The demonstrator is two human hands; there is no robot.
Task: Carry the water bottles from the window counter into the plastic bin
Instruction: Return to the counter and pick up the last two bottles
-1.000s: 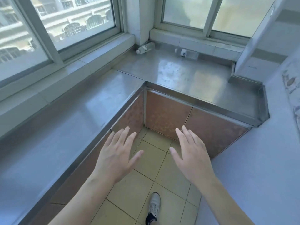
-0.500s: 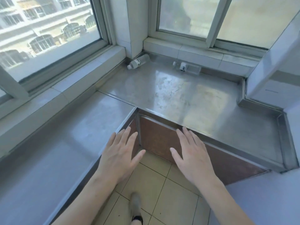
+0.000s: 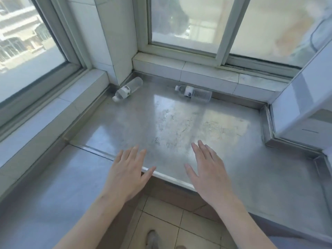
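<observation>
Steel counter (image 3: 179,119) fills the corner under two windows, and it sits far closer than a second ago: the person has stepped up to its front edge, so both bottles are coming within reach. Left bottle (image 3: 128,89) lies on its side in the back corner; right bottle (image 3: 195,92) lies flat against the rear sill. No bin shows. Left hand (image 3: 126,174) and right hand (image 3: 209,175) hover palm-down over the edge, fingers spread wide, holding nothing. Nothing is picked up yet.
</observation>
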